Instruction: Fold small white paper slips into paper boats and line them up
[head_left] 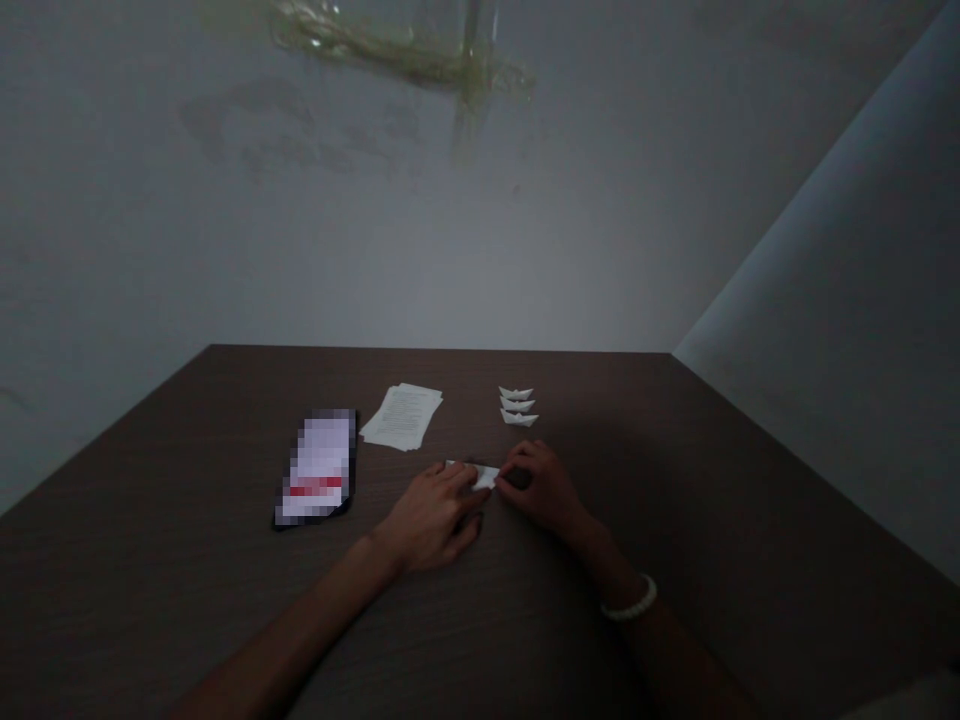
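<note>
A small piece of folded white paper (486, 477) lies on the table in front of me, partly covered by my fingers. My left hand (435, 512) rests over its left part, the fingers stretched out and lying on the paper against the tabletop. At the paper's right end, my right hand (541, 487) pinches the edge between thumb and index finger, and a white bracelet (631, 602) circles that wrist. Just beyond my hands, three small folded paper boats (518, 406) stand in a close row, one behind another.
A stack of printed paper sheets (403, 416) lies left of the boats. Further left is a phone (318, 465) with its screen lit and blurred out. The dark wooden table (225, 420) meets a stained grey wall (450, 250) at the back and another wall on the right.
</note>
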